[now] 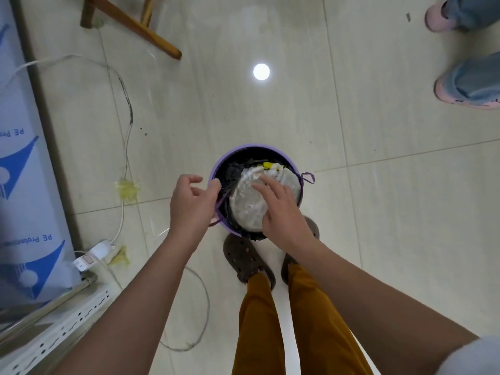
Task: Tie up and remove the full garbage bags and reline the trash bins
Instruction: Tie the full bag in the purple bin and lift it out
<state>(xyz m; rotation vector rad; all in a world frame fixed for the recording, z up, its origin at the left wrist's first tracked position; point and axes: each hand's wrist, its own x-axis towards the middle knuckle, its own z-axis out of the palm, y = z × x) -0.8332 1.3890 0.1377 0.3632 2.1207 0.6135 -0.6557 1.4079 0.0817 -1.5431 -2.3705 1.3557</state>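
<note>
A round purple trash bin (244, 149) stands on the floor just in front of my feet. A black garbage bag (231, 171) with purple drawstrings lines it, and a clear plastic bundle of waste (247, 209) fills the top. My left hand (193, 204) is at the bin's left rim, thumb and fingers pinching the bag's edge and a purple drawstring. My right hand (280, 209) lies flat on the waste bundle, fingers spread, pressing on it. A second drawstring loop (308, 177) sticks out at the right rim.
A white power strip (92, 257) and loose cables (127, 123) lie on the tiled floor at left, beside a blue-printed panel (19, 169). Wooden furniture legs (130, 21) stand at the top left. Another person's feet in pink shoes (465, 90) are at the top right.
</note>
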